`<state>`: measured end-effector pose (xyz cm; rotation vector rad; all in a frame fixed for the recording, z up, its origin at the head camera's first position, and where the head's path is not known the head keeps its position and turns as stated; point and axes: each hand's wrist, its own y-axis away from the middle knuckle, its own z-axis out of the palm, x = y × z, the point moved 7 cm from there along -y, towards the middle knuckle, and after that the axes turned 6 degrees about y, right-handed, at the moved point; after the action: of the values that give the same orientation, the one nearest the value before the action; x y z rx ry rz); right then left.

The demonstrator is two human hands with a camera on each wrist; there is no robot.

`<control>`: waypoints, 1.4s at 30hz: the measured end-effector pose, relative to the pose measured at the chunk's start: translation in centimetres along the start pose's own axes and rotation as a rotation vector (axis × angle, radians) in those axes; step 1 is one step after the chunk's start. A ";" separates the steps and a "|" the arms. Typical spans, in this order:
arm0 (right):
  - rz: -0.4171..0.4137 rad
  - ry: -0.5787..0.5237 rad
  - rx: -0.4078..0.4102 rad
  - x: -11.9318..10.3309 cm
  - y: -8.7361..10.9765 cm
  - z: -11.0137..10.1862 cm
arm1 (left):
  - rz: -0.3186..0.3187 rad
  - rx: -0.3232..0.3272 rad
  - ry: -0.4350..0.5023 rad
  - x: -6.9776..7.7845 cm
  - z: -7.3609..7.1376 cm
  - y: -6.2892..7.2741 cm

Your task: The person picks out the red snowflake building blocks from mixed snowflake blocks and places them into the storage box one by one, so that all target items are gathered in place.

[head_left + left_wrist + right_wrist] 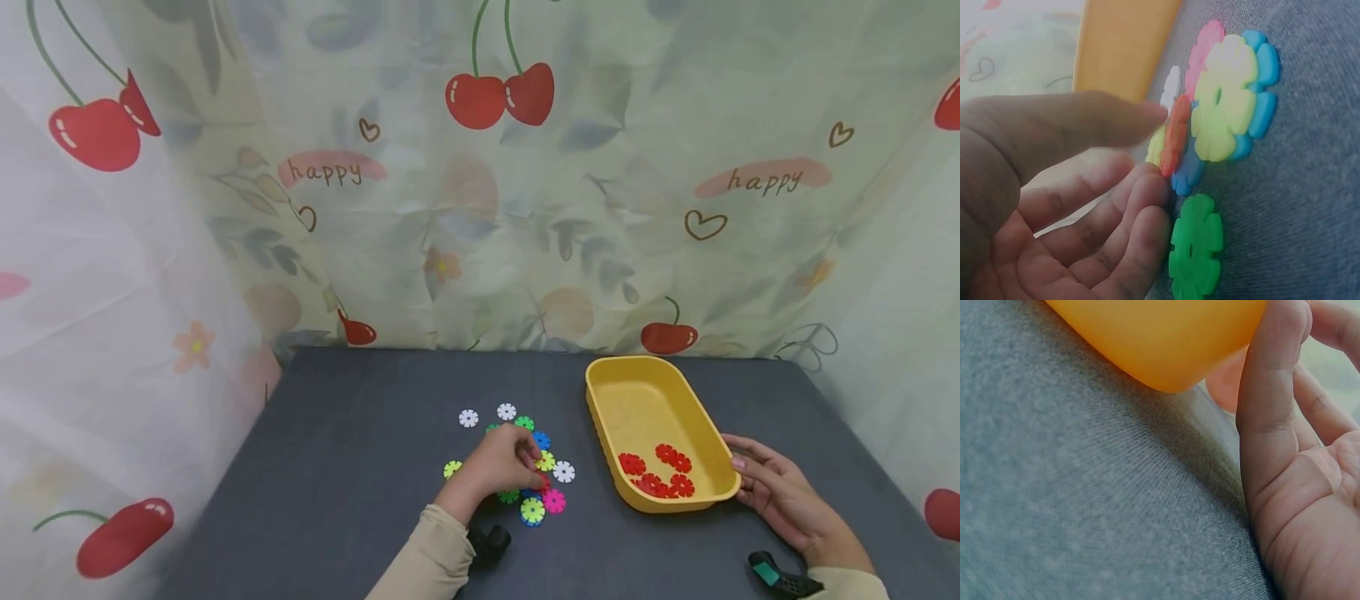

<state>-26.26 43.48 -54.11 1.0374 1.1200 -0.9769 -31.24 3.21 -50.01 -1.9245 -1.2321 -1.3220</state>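
My left hand reaches into a loose cluster of flower-shaped plastic discs on the table. Its thumb and fingertips are right at the edge of a red flower disc, with a gap between them. Beside that lie a green disc, a pink disc and a yellow-green disc overlapping a blue one. At the right, fairly straight fingers of my right hand touch the side of a yellow tray near its front right corner. Several red flower discs lie in the tray's near end.
White discs lie at the cluster's far side, and another white disc at its right. The dark grey table ends against a cherry-printed curtain at the back. Curtains hang at both sides too.
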 end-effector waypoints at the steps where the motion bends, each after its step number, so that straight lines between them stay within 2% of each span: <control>1: -0.001 0.001 0.000 0.0 0.0 0.0 | -0.003 0.004 0.002 0.0 0.0 0.0; 10: 0.004 0.005 0.002 0.2 0.1 0.1 | -0.024 0.005 0.015 -0.4 0.2 0.3; 17: -0.003 -0.005 -0.003 0.4 0.2 0.1 | 0.031 -0.017 0.016 -0.1 -0.3 0.1; 24: -0.004 -0.011 -0.016 0.3 0.2 0.2 | 0.068 0.102 0.105 -0.4 -3.0 0.0; 31: -0.020 -0.017 -0.032 -0.3 0.0 0.3 | 0.049 0.224 0.204 -0.1 -5.1 0.4; 36: -0.027 -0.017 -0.027 -0.3 0.0 0.2 | 0.044 0.263 0.288 0.7 -5.2 0.1; 42: -0.029 -0.011 -0.019 -0.2 0.0 0.3 | 0.057 0.235 0.362 2.0 -3.7 -1.0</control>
<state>-26.21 43.22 -53.85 1.0020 1.1358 -0.9916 -33.58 1.52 -46.75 -1.4699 -1.0873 -1.3556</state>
